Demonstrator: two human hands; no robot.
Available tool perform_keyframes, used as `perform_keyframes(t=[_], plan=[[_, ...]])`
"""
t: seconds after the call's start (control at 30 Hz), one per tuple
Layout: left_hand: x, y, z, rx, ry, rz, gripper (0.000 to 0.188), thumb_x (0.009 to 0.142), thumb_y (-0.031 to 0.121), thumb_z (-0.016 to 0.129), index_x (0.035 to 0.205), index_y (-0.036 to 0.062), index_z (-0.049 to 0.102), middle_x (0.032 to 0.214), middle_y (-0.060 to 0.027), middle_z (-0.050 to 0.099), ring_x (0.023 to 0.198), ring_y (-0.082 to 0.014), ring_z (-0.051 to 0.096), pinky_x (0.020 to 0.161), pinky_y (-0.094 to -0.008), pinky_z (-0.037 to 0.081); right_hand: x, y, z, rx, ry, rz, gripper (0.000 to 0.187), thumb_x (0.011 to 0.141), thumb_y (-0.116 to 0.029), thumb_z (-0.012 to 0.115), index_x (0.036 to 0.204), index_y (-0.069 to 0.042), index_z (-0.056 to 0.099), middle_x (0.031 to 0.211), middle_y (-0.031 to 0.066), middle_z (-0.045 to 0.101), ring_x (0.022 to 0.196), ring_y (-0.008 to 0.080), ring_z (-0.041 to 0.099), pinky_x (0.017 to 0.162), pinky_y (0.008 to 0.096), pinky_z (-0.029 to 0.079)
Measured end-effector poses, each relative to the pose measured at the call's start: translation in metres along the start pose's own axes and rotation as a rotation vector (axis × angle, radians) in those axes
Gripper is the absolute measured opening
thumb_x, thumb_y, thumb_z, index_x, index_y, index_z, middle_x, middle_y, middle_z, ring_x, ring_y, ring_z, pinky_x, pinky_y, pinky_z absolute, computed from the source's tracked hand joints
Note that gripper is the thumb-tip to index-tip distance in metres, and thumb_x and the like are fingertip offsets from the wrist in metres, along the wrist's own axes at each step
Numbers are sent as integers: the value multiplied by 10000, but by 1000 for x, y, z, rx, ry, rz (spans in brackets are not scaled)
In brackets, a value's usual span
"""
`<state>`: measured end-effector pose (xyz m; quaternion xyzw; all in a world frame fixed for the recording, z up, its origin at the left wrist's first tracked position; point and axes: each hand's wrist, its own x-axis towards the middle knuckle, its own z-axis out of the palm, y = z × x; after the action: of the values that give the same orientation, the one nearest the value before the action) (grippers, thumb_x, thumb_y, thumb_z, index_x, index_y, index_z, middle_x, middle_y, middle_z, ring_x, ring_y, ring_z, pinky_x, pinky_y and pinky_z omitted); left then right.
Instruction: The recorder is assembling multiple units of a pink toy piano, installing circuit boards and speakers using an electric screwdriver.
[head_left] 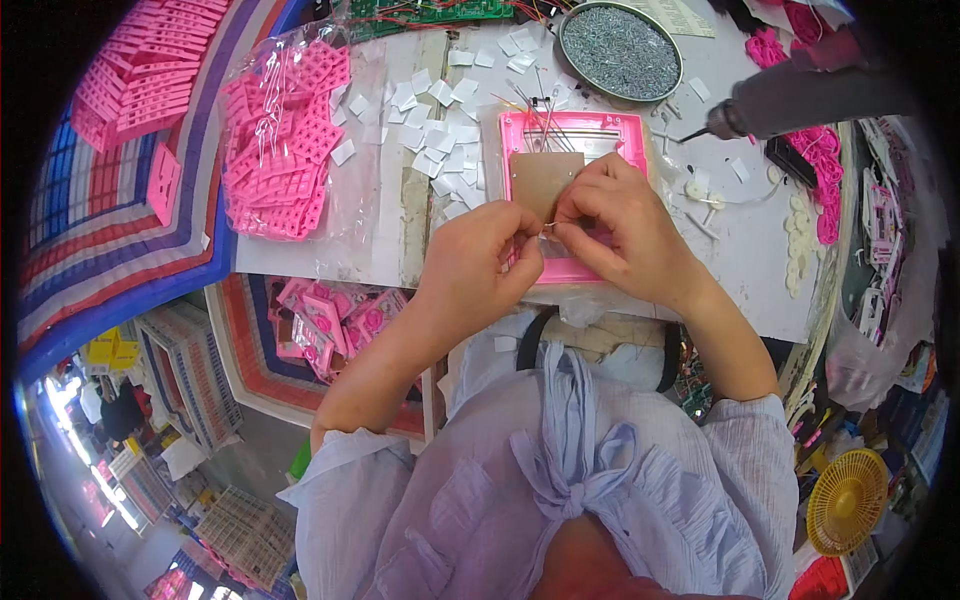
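Pinched shut, both grips: left hand (478, 262) and right hand (618, 228) meeting fingertip to fingertip over a thin metal wire lead (549, 226), too fine to trace fully. Directly beneath and behind the hands, a flat rectangular pink plastic frame (620, 128) lying on the white surface (745, 270), with a small brown square circuit board (543, 180) seated in its middle and a bundle of thin wire leads (540, 108) sticking up at its far edge. Right hand overlapping the board's near right corner; left hand at the frame's near left edge. Left of the frame, scattered small white square pads (435, 125), then a clear plastic bag of pink lattice parts (285, 140). Far right, a round metal dish of small grey screws (620, 50) and a grey electric screwdriver (800, 98) pointing its tip toward the frame.
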<state>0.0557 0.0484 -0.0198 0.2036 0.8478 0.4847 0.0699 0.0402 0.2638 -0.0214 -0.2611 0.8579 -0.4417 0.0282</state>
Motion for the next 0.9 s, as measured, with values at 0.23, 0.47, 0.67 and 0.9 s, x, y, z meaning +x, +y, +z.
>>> perform_keyframes(t=[0.23, 0.47, 0.67, 0.9], plan=[[0, 7, -2, -71, -42, -80, 133, 824, -10, 678, 955, -6, 651, 725, -34, 554, 584, -86, 458, 545, -258, 394, -5, -5, 8, -37, 115, -51, 109, 791, -114, 713, 843, -58, 635, 863, 69, 626, 896, 318, 541, 797, 420, 462], [-2, 1, 1, -129, -31, -144, 97, 866, -3, 661, 963, -10, 655, 738, 4, 565, 611, -36, 447, 549, -225, 373, -5, -13, 6, -176, 211, -77, 162, 776, -60, 723, 918, -52, 645, 949, 93, 636, 892, 315, 568, 770, 402, 489], [-4, 2, 9, -296, -30, -247, 77, 897, 21, 659, 970, -3, 662, 764, 6, 597, 616, -45, 476, 559, -225, 394, -25, -23, 14, -54, 226, -20, 267, 772, -17, 736, 1033, -31, 677, 986, 126, 657, 870, 306, 631, 733, 390, 527], [-4, 9, 8, -152, -49, -147, 89, 887, 21, 673, 971, -8, 662, 756, -14, 606, 607, -50, 488, 556, -229, 402, -32, -17, 19, 108, 253, 92, 220, 777, 8, 745, 988, -18, 691, 919, 109, 695, 730, 276, 662, 620, 338, 538]])
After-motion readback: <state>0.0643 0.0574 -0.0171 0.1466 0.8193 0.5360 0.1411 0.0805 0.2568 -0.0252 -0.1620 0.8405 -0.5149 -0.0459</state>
